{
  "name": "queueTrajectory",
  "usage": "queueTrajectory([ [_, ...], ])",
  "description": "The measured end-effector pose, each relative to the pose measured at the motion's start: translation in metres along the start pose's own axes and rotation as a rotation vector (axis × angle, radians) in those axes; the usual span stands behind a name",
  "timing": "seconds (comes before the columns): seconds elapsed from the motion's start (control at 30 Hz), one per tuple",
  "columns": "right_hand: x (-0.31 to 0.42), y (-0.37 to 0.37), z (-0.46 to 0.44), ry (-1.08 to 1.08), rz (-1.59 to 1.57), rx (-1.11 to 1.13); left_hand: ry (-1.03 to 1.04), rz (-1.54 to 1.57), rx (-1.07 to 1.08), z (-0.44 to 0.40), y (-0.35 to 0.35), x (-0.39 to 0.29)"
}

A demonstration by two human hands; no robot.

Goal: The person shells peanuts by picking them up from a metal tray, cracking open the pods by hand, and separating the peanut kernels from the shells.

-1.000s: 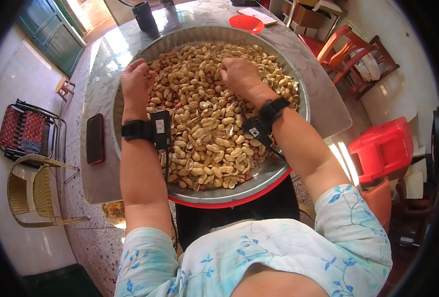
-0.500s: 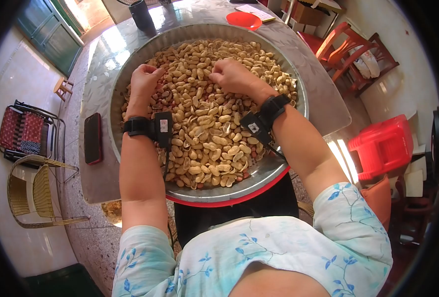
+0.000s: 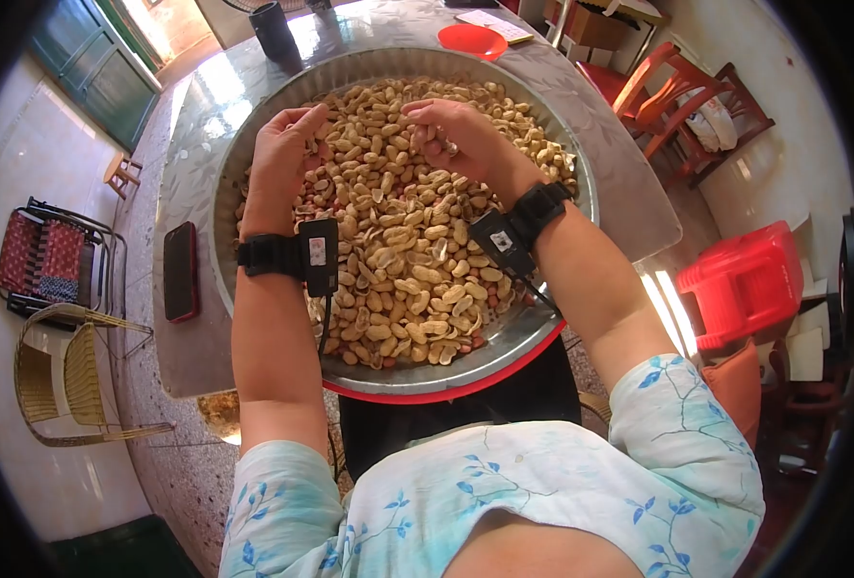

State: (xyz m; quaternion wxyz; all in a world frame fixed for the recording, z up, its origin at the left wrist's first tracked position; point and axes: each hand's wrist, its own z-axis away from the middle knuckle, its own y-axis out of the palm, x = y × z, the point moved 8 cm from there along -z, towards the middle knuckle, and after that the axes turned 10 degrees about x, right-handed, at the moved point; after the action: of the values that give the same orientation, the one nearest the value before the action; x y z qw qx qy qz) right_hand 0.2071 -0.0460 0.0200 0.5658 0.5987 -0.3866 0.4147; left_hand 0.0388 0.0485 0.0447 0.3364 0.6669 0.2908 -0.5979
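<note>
A wide round metal pan [image 3: 581,207] is heaped with unshelled peanuts [image 3: 403,255], with empty shell halves and reddish bare kernels among them. Over the pan's far left part, my left hand [image 3: 287,149] is closed, thumb against bent fingers; what it holds, if anything, is hidden. My right hand [image 3: 465,140] hovers over the far middle of the heap, its fingers curled in toward the palm. A pale bit like peanut shell [image 3: 449,148] shows at its fingertips. The hands are apart from each other. Each wrist wears a black strap with a small box and cable.
The pan rests on a grey patterned table [image 3: 629,193]. A phone [image 3: 181,272] lies left of it; a dark cup [image 3: 273,31] and a red plate [image 3: 472,40] are beyond. Wicker chair [image 3: 85,376] at left; red plastic stools [image 3: 743,286] and wooden chairs [image 3: 658,91] at right.
Both hands have lifted slightly from the heap and moved a little away from me. The right hand has turned so its curled fingers show, and the left hand has shifted slightly right.
</note>
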Motion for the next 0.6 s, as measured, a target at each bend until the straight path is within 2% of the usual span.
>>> queueTrajectory([
  [0.07, -0.002, 0.006, 0.000, 0.032, -0.260, 0.044, 0.000, 0.055, 0.003, -0.002, -0.002, 0.001],
  [0.13, 0.000, 0.010, 0.003, 0.052, -0.273, 0.039, -0.026, 0.380, 0.048, -0.006, -0.003, 0.009],
  [0.23, -0.002, 0.015, 0.003, 0.083, -0.289, 0.056, -0.031, 0.505, 0.125, -0.003, 0.004, 0.005],
  [0.4, -0.009, 0.029, 0.004, 0.117, -0.311, 0.123, -0.033, 0.492, 0.181, -0.005, 0.010, 0.005],
  [0.47, -0.012, 0.034, 0.009, 0.161, -0.194, 0.069, -0.007, 0.463, 0.210, -0.004, 0.015, 0.003],
  [0.6, -0.019, 0.041, 0.005, 0.130, -0.150, 0.098, -0.002, 0.284, 0.293, -0.004, 0.035, 0.003],
])
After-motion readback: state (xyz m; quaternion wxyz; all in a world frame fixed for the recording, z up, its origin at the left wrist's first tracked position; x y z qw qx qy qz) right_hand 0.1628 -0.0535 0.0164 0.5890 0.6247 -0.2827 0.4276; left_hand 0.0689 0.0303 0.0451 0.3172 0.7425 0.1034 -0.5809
